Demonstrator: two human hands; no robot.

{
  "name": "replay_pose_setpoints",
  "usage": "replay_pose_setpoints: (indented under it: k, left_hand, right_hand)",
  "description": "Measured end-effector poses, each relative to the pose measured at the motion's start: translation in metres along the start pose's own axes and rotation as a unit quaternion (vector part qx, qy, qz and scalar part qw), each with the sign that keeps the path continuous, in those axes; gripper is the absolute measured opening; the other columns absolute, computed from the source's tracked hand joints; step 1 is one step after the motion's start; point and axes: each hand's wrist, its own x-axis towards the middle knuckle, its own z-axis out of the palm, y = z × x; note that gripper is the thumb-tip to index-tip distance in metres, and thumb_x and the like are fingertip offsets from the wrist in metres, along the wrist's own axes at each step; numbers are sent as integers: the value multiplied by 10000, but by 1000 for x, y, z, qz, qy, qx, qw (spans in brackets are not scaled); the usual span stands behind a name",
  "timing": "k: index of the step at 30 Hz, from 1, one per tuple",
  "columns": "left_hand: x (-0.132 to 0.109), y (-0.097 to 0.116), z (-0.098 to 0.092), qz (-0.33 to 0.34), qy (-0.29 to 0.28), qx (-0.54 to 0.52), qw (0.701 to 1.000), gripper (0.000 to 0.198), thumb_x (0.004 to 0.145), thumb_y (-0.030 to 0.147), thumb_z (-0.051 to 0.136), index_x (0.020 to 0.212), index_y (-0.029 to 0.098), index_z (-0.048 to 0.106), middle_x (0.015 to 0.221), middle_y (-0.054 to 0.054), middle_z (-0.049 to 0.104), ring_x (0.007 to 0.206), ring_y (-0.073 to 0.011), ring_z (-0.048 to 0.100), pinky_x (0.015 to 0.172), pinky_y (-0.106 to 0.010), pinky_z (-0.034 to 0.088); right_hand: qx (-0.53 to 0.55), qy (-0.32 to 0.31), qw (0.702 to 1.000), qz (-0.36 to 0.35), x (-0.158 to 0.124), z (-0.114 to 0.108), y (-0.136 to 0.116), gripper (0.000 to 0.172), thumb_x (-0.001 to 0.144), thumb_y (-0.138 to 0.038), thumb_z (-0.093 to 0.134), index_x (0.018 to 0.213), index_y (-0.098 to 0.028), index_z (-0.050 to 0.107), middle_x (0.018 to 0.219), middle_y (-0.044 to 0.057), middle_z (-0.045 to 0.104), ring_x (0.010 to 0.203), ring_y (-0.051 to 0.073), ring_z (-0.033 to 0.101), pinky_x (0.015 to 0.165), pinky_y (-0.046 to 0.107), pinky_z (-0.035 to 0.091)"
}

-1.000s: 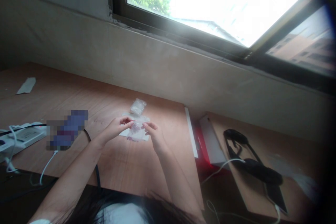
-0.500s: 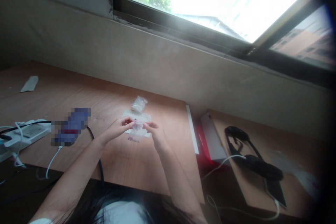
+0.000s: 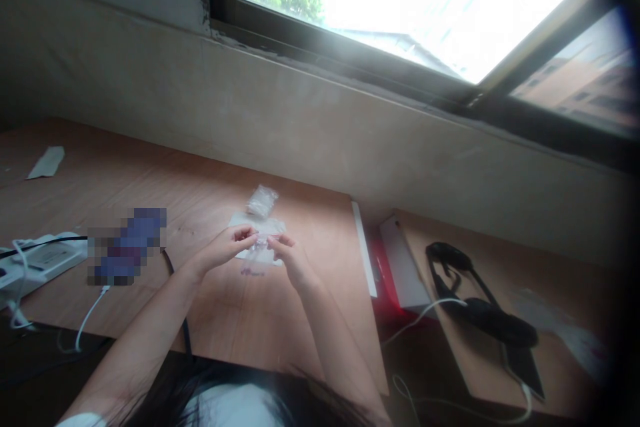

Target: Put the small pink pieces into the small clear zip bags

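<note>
Over the table's middle, my left hand (image 3: 233, 245) and my right hand (image 3: 289, 253) pinch the upper edge of a small clear plastic bag (image 3: 257, 255) between thumbs and fingers. Both hands are closed, with their fingertips a short gap apart. Under the bag lies a white sheet (image 3: 241, 220). Small purple marks (image 3: 253, 272) show by the bag's lower end; whether they are print or loose pieces I cannot tell. Just beyond the sheet sits a crinkled clear plastic packet (image 3: 262, 201). What the bag contains is too small to make out.
A phone-like object (image 3: 131, 245), blurred out, lies left on the wooden table (image 3: 240, 320), beside a white power strip (image 3: 47, 260) with cables. A paper scrap (image 3: 47, 162) is farther back. Right, across a gap, a black headset-like device (image 3: 480, 300) rests on another board.
My right fingertips have drawn closer to my left ones along the bag's edge, and the bag looks more bunched. The whole view has shifted slightly.
</note>
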Motion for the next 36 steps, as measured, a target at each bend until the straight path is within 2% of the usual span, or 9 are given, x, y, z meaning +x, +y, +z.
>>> replay_pose_setpoints:
  k: [5, 13, 18, 23, 29, 36]
  left_hand:
    - [-1, 0, 1, -12, -9, -4, 1000, 266, 717, 400, 462, 677, 145, 526, 647, 9, 513, 650, -132, 495, 555, -216, 383]
    - [-14, 28, 3, -53, -9, -30, 998, 265, 699, 407, 457, 613, 162, 511, 631, 0, 507, 665, -143, 489, 577, -232, 391]
    - [-9, 11, 9, -49, -30, -34, 998, 267, 704, 406, 460, 645, 159, 543, 660, 0, 524, 687, -149, 500, 611, -243, 399]
    - [-2, -8, 12, -27, -23, -33, 999, 278, 714, 409, 464, 711, 153, 571, 682, -6, 545, 722, -163, 512, 618, -243, 406]
    - [-4, -8, 6, -36, -27, -65, 997, 277, 731, 399, 470, 826, 156, 563, 786, -22, 563, 771, -162, 506, 658, -248, 412]
    - [-11, -9, 0, -27, -3, -70, 997, 268, 737, 385, 467, 810, 143, 553, 796, -27, 566, 781, -166, 510, 670, -252, 405]
  right_hand:
    - [-18, -9, 1000, 16, -5, 6, -9, 271, 621, -399, 598, 743, -159, 627, 701, 23, 578, 617, 119, 494, 556, 243, 332]
    - [8, 1, 1000, 30, -5, 10, -11, 196, 557, -341, 660, 642, -171, 612, 655, 11, 591, 639, 158, 530, 623, 288, 374]
    - [-5, 4, 1000, 25, -7, 10, -7, 175, 562, -328, 661, 642, -178, 618, 670, 1, 606, 676, 162, 536, 676, 294, 361]
    - [-30, 0, 999, 35, -8, 8, -7, 236, 552, -376, 660, 651, -163, 630, 645, 10, 596, 648, 155, 521, 625, 270, 353]
    - [-3, 2, 999, 32, -10, 0, -7, 296, 603, -419, 608, 729, -153, 640, 647, 14, 583, 587, 113, 478, 565, 234, 336]
    - [17, 15, 1000, 19, -9, -2, 2, 286, 624, -408, 592, 727, -144, 630, 598, 6, 558, 527, 92, 433, 535, 234, 312]
